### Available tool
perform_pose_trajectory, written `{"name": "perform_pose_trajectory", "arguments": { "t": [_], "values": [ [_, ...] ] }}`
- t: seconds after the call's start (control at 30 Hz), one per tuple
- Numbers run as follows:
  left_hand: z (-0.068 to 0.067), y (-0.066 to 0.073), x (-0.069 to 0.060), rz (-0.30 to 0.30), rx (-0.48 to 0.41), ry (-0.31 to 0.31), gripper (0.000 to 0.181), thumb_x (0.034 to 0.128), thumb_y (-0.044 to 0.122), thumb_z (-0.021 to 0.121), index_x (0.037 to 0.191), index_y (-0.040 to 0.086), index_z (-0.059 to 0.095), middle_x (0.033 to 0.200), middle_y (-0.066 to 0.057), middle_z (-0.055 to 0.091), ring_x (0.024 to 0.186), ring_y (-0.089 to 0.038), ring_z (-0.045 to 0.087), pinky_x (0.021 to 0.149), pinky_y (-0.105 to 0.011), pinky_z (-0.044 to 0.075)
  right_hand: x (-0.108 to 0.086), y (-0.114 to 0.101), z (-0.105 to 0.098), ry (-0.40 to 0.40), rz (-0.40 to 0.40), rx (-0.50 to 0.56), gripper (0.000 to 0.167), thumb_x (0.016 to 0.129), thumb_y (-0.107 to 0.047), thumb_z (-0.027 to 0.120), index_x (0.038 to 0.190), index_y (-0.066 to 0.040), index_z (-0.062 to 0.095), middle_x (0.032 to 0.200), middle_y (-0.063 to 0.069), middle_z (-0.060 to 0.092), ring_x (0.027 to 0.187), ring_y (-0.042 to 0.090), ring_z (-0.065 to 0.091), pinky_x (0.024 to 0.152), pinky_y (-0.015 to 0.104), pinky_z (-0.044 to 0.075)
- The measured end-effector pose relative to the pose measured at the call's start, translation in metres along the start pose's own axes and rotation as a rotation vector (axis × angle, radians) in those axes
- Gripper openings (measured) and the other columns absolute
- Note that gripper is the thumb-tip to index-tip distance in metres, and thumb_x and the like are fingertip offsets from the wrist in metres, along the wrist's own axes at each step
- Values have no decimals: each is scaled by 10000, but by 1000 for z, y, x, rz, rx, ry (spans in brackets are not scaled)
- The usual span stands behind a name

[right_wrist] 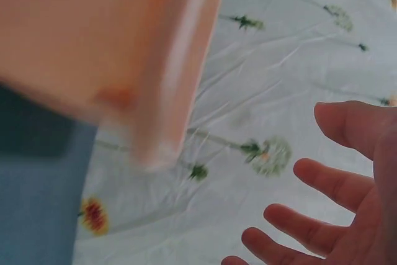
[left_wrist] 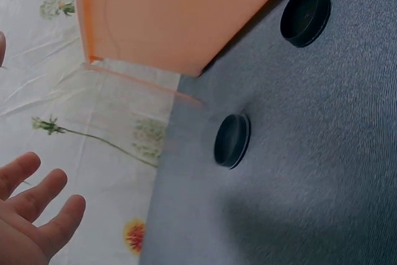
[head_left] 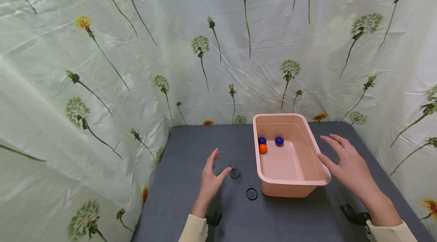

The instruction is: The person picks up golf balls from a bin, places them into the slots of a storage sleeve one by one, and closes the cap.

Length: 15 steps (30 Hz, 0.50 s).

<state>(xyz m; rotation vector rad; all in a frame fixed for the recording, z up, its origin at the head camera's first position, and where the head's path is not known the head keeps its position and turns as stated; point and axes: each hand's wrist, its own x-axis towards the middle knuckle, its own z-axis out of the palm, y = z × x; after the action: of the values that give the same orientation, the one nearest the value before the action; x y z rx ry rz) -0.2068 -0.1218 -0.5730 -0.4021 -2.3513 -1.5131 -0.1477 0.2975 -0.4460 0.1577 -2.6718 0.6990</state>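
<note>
My left hand (head_left: 209, 183) hovers over the grey table with thumb and fingers spread, holding nothing. Just right of its thumb stands a black round cap or base (head_left: 234, 173), and a faint see-through shape seems to extend from it. A second black ring-like cap (head_left: 252, 194) lies nearer me. To the right, a pink plastic bin (head_left: 290, 182) contains two blue balls (head_left: 279, 141) and an orange ball (head_left: 263, 148) by its left wall. Beside the bin's right rim, my right hand (head_left: 353, 170) is raised with its fingers apart; in the right wrist view a gap separates them.
Grey cloth covers the table (head_left: 205, 139). A pale curtain (head_left: 184, 63) printed with dandelions hangs behind it and along both sides. Dark straps (head_left: 355, 217) sit at both wrists, below beige sleeves.
</note>
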Motion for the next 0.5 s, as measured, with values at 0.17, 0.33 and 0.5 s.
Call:
{"name": "perform_pose_trajectory", "arguments": {
  "t": [0.17, 0.33, 0.5],
  "values": [
    [13, -11, 13, -71, -109, -9, 784, 887, 345, 789, 1537, 367, 353, 1496, -20, 479, 1371, -191, 451, 1067, -550, 390, 31, -14, 2, -55, -71, 42, 628, 939, -372, 720, 1439, -54, 511, 1446, 286, 415, 1241, 525, 444, 820, 732, 407],
    [20, -23, 19, -77, -132, -36, 789, 880, 326, 802, 1534, 368, 363, 1485, -76, 490, 1359, -221, 465, 1055, -564, 396, 63, -19, 13, -200, -76, 138, 641, 986, -454, 629, 1487, -89, 466, 1473, 259, 413, 1287, 511, 431, 908, 734, 387],
    [27, -30, 15, -94, -137, -49, 798, 871, 309, 813, 1536, 339, 372, 1473, -78, 501, 1348, -239, 476, 1049, -575, 396, 87, -20, 29, -290, -83, 201, 625, 1003, -479, 585, 1504, -136, 443, 1535, 222, 379, 1318, 491, 428, 945, 712, 394]
  ]
}}
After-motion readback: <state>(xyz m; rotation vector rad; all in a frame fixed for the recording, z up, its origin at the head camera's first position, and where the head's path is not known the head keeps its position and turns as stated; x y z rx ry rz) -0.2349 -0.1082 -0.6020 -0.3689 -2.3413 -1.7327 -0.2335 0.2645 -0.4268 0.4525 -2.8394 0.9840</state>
